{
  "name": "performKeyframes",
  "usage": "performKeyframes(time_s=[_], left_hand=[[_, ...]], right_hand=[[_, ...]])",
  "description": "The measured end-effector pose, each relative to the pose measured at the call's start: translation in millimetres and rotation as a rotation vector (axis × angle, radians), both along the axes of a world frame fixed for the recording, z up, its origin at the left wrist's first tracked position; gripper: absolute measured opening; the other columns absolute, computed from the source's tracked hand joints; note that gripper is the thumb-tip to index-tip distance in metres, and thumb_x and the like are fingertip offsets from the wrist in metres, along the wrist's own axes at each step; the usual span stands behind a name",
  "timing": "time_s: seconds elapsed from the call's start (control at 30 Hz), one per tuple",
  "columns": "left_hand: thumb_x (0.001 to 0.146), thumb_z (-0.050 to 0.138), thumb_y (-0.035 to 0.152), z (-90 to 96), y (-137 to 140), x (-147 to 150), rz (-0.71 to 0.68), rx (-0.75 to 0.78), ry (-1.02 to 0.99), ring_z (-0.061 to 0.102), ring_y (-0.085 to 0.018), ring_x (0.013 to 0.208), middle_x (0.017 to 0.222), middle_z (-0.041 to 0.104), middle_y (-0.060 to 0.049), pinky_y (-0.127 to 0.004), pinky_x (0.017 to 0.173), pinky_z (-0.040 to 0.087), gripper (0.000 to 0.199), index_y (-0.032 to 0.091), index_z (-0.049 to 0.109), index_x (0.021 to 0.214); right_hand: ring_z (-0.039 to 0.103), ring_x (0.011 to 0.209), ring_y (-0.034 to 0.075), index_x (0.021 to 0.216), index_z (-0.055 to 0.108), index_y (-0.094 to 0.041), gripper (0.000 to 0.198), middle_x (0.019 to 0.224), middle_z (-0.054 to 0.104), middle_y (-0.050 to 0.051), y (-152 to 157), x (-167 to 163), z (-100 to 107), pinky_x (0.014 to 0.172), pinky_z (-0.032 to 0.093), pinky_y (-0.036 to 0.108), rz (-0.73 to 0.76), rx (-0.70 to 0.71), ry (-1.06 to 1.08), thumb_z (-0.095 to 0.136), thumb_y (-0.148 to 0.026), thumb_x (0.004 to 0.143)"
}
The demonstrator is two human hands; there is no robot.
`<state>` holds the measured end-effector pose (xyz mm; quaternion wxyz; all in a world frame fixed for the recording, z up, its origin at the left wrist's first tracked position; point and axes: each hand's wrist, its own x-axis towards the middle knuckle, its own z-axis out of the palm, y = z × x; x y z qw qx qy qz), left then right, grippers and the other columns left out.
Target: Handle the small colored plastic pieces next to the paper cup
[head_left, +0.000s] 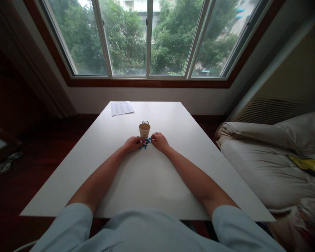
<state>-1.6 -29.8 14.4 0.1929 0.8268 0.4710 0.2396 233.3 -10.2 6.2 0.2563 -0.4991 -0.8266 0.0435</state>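
Small blue and dark pieces (pixel 145 147) between the left hand (pixel 133 142) and the right hand (pixel 160 140)

At far left, pale cables (pixel 7 163) lie bunched on the floor. Printed sheets (pixel 122 108) rest at the far left corner of the white desk (pixel 152 182). Next comes the left hand, low over the desk, its fingers bent inward to the left edge of the pieces; whether it pinches one is too small to tell. The pieces lie loosely scattered just right of its fingertips. A paper cup (pixel 144 132) stands upright just behind them, a dark looped shape (pixel 145 122) beyond it. The right hand curls in from the other side, fingertips near thumb, close beside the pieces; I cannot tell if it grips one. Farther right is a beige couch (pixel 241 168).
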Motion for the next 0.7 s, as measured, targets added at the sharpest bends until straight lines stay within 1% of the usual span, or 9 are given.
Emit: performKeyframes(time_s=[0.17,0.33,0.53,0.7], left_hand=[[0.084,0.058,0.039,1.5,-1.1,0.4,-0.003,0.002,0.003,0.045,-0.011,0.058,0.062,0.054,0.003,-0.023,0.058,0.03,0.028,0.021,0.074,0.097],[0.084,0.058,0.037,2.8,-1.1,1.3,0.014,0.005,0.026,0.045,-0.011,0.059,0.063,0.056,0.002,-0.023,0.058,0.031,0.026,0.021,0.075,0.096],[0.085,0.055,0.034,6.1,-3.0,2.9,0.041,0.008,0.031,0.046,-0.012,0.061,0.065,0.059,0.001,-0.023,0.06,0.033,0.026,0.02,0.075,0.096],[0.085,0.055,0.032,6.2,-3.4,2.8,0.059,0.021,0.027,0.045,-0.012,0.059,0.062,0.057,0.002,-0.023,0.06,0.033,0.027,0.021,0.075,0.098]], right_hand=[[0.049,0.094,0.018,0.097,0.068,-0.021,0.013,0.094,0.06,0.006,-0.8,-0.3,0.7,0.083,0.038,0.027,-0.008,-0.024,0.005,0.061,-0.022,0.086],[0.05,0.093,0.018,0.09,0.069,-0.02,0.011,0.091,0.06,0.006,0.4,-0.3,-0.5,0.082,0.038,0.027,0.003,-0.002,0.012,0.058,-0.022,0.088],[0.05,0.092,0.018,0.09,0.07,-0.02,0.011,0.09,0.059,0.006,0.9,-0.5,-0.7,0.08,0.039,0.027,-0.002,0.004,0.013,0.059,-0.022,0.088],[0.05,0.093,0.018,0.088,0.07,-0.02,0.011,0.09,0.06,0.007,0.9,-0.5,-0.9,0.08,0.039,0.027,0.001,0.004,0.013,0.059,-0.021,0.088]])
